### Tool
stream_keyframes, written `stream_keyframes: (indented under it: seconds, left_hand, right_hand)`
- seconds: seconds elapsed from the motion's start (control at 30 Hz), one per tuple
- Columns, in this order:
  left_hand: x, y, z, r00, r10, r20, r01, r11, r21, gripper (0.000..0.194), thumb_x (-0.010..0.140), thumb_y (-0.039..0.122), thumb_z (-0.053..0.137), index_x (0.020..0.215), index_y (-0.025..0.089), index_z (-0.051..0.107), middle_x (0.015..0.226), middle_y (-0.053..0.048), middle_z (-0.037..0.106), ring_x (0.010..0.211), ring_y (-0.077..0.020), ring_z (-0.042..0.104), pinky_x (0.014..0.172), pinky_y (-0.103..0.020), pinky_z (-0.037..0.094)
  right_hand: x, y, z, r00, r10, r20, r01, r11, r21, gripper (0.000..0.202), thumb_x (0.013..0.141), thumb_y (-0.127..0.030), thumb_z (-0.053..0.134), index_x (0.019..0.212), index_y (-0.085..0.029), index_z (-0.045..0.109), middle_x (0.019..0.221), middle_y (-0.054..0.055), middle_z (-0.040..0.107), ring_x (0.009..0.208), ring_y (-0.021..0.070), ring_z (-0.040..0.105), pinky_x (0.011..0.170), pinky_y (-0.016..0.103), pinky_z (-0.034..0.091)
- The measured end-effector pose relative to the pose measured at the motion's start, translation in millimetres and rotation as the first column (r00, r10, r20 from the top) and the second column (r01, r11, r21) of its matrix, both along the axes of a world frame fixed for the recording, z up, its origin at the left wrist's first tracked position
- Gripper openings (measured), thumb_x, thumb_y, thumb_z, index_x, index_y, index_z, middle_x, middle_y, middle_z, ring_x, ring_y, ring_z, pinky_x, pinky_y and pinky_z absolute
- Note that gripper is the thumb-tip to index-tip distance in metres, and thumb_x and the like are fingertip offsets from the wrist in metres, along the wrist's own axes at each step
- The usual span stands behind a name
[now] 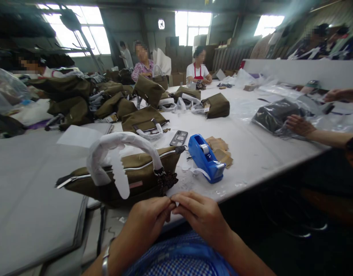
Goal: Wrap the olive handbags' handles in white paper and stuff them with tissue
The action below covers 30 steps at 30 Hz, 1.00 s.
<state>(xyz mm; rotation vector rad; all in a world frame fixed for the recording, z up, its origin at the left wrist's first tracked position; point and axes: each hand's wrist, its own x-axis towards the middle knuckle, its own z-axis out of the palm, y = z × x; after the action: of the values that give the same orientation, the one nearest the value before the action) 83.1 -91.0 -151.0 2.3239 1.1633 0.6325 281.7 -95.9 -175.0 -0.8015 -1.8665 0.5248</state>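
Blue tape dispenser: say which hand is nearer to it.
Right. The right hand is on the near side of the dispenser, apart from it; the left hand is farther left, by the olive bag.

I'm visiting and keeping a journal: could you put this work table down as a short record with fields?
Left hand: fingertips meet the right hand's
Right hand: fingers pinched together; whatever they may hold is too small to tell
Closest item: olive bag, its white-wrapped handle raised
Beside it: blue tape dispenser, dark phone
Farther back: more olive bags
Surface: white table
Far right: co-worker's hand at plastic-wrapped dark item
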Motion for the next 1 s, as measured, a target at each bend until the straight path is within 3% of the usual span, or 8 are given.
stream_keyframes:
  seconds: [0.1, 0.17, 0.3, 0.47, 0.7, 1.0]
  left_hand:
    - [-2.0, 0.6, 1.4, 1.000, 0.008, 0.024, -0.007, 0.998, -0.058, 0.030, 0.103, 0.024, 0.051, 0.075, 0.020, 0.060, 0.069, 0.003, 0.066, 0.063, -0.0113, 0.064, 0.060, -0.021, 0.044]
    - [-5.0, 1.8, 2.4, 0.996, 0.047, 0.081, -0.043, 0.998, -0.050, 0.024, 0.104, 0.027, 0.052, 0.085, 0.022, 0.066, 0.076, 0.004, 0.071, 0.068, -0.0106, 0.068, 0.064, -0.019, 0.048]
    - [-12.7, 6.6, 0.9, 0.953, 0.230, 0.198, -0.266, 0.948, 0.177, 0.012, 0.100, 0.030, 0.061, 0.109, 0.027, 0.069, 0.102, 0.003, 0.077, 0.090, -0.0124, 0.074, 0.083, -0.019, 0.054]
    - [-19.1, 13.2, -5.3, 0.902, 0.379, 0.209, -0.431, 0.825, 0.365, 0.016, 0.098, 0.028, 0.063, 0.114, 0.024, 0.065, 0.107, 0.000, 0.075, 0.093, -0.0158, 0.073, 0.088, -0.026, 0.056]
    - [-19.5, 16.3, -7.9, 0.908, 0.376, 0.182, -0.418, 0.805, 0.421, 0.016, 0.099, 0.028, 0.062, 0.114, 0.024, 0.063, 0.106, -0.002, 0.075, 0.092, -0.0176, 0.073, 0.088, -0.030, 0.058]
    - [-19.5, 17.8, -7.3, 0.911, 0.368, 0.188, -0.413, 0.798, 0.440, 0.015, 0.098, 0.026, 0.062, 0.113, 0.023, 0.064, 0.105, -0.002, 0.075, 0.091, -0.0178, 0.074, 0.088, -0.029, 0.059]
  right_hand:
    - [6.3, 10.5, -6.8, 0.999, 0.034, 0.007, -0.034, 0.998, -0.043, 0.017, 0.098, -0.015, 0.063, 0.110, -0.021, 0.074, 0.095, 0.004, 0.075, 0.086, 0.0134, 0.073, 0.081, 0.020, 0.060]
    - [11.4, 18.8, -11.4, 0.999, -0.030, -0.035, 0.027, 0.997, -0.075, 0.015, 0.097, -0.013, 0.064, 0.102, -0.022, 0.075, 0.090, 0.002, 0.075, 0.081, 0.0129, 0.072, 0.077, 0.021, 0.059]
    - [13.4, 34.0, -19.2, 0.953, -0.250, -0.172, 0.220, 0.960, -0.175, 0.011, 0.094, -0.016, 0.069, 0.096, -0.024, 0.077, 0.088, 0.001, 0.074, 0.082, 0.0149, 0.070, 0.078, 0.026, 0.058]
    - [14.9, 47.9, -18.1, 0.942, -0.294, -0.164, 0.276, 0.953, -0.123, 0.012, 0.095, -0.020, 0.069, 0.101, -0.026, 0.078, 0.097, 0.003, 0.076, 0.091, 0.0176, 0.072, 0.088, 0.030, 0.058]
    - [31.8, 63.3, -15.0, 0.917, -0.389, -0.086, 0.389, 0.921, -0.021, 0.012, 0.096, -0.021, 0.068, 0.099, -0.026, 0.078, 0.097, 0.002, 0.077, 0.090, 0.0169, 0.073, 0.087, 0.029, 0.059]
    - [24.5, 69.9, -20.4, 0.938, -0.332, -0.096, 0.329, 0.943, -0.044, 0.012, 0.097, -0.022, 0.067, 0.099, -0.025, 0.078, 0.096, 0.003, 0.076, 0.088, 0.0176, 0.073, 0.086, 0.030, 0.060]
